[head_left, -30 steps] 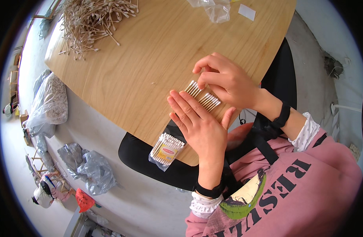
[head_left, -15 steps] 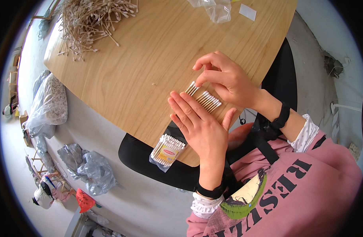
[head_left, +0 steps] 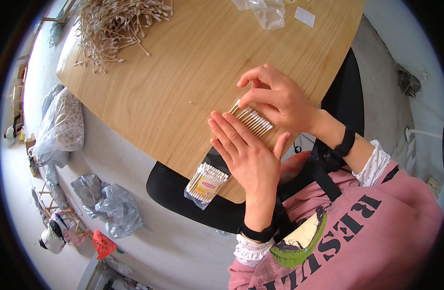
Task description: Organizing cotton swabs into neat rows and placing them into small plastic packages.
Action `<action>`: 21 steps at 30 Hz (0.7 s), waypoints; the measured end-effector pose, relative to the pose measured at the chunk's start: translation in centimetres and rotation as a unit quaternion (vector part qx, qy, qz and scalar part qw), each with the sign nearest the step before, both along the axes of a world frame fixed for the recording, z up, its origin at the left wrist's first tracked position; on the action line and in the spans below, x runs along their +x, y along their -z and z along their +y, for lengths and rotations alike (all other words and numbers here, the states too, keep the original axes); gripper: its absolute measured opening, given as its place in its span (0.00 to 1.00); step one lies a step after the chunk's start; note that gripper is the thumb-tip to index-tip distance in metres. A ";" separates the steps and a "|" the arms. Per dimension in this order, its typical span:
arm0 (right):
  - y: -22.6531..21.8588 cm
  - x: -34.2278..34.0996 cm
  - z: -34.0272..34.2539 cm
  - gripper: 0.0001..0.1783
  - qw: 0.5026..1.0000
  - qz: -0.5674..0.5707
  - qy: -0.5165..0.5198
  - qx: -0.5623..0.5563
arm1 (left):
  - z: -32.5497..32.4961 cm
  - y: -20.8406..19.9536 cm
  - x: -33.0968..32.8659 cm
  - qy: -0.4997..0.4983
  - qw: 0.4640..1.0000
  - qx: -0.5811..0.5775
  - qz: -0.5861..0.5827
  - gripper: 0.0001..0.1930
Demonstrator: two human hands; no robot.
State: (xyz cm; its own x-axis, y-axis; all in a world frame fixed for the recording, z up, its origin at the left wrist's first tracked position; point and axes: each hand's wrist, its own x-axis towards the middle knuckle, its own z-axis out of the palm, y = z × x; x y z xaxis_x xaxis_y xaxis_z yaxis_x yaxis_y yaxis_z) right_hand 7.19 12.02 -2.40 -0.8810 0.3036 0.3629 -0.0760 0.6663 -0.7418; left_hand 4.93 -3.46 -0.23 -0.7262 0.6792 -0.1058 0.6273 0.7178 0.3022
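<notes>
So the main thing here is a neat row of white-tipped cotton swabs with tan sticks [head_left: 259,121], lying on the light wood-grain surface [head_left: 168,106]. The left hand [head_left: 254,158] is laid flat over the near part of that row, fingers [head_left: 228,133] straight and close together, thumb stuck out to the side. It's not gripping anything, just covering the sticks.

The right hand [head_left: 283,99] is on the far side of the row, fingers loosely curled with a gap between them. One fingertip is right at the white head of the row's leftmost swab; can't tell if it's pinching it or only touching.

Nearer the person and a bit left of the row there's a clear plastic pack of swabs with a yellow and white label [head_left: 205,186], at the edge. Way off to the far left of the row sits a big messy heap of loose swabs [head_left: 113,29]. Straight beyond the row: a crumpled clear plastic bag [head_left: 270,15], with a small white rectangular card [head_left: 305,17] just beside it.
</notes>
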 end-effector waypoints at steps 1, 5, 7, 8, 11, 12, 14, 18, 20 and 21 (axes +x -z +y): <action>0.0 0.0 0.0 0.08 1.000 -0.008 -0.002 0.008 | 0.0 0.0 0.0 0.000 1.000 0.000 0.000 0.63; -0.9 -0.9 -0.3 0.07 1.000 -0.019 -0.004 -0.010 | -0.2 0.1 0.0 -0.001 1.000 -0.008 0.008 0.63; -1.2 -1.8 -0.3 0.06 0.999 -0.026 -0.016 0.014 | -0.1 -0.1 0.0 0.005 1.000 -0.001 0.002 0.63; -1.3 -2.3 -0.2 0.06 0.998 -0.033 -0.029 0.038 | -0.1 -0.2 0.0 0.005 1.000 -0.001 0.003 0.63; -1.0 -3.4 0.8 0.07 0.996 -0.038 0.015 0.077 | -0.2 -0.8 0.4 0.011 1.000 -0.022 0.004 0.63; -0.9 -3.5 1.3 0.07 0.996 -0.038 0.016 0.076 | -0.4 -1.2 0.8 0.008 1.000 -0.023 -0.011 0.60; -1.0 -3.4 2.4 0.06 0.989 0.007 0.054 0.135 | -1.0 -1.4 1.1 0.006 0.999 -0.022 -0.027 0.58; -2.0 0.0 -0.1 0.12 0.994 -0.010 0.100 -0.044 | -2.6 -0.3 0.0 -0.110 0.931 0.320 -0.133 0.48; -1.7 2.0 -3.2 0.20 0.922 0.031 0.123 -0.365 | -1.9 0.1 -0.6 -0.230 0.745 0.566 -0.268 0.41; -1.3 2.4 -4.5 0.20 0.922 0.030 0.124 -0.365 | -1.3 0.3 -0.8 -0.251 0.715 0.588 -0.284 0.40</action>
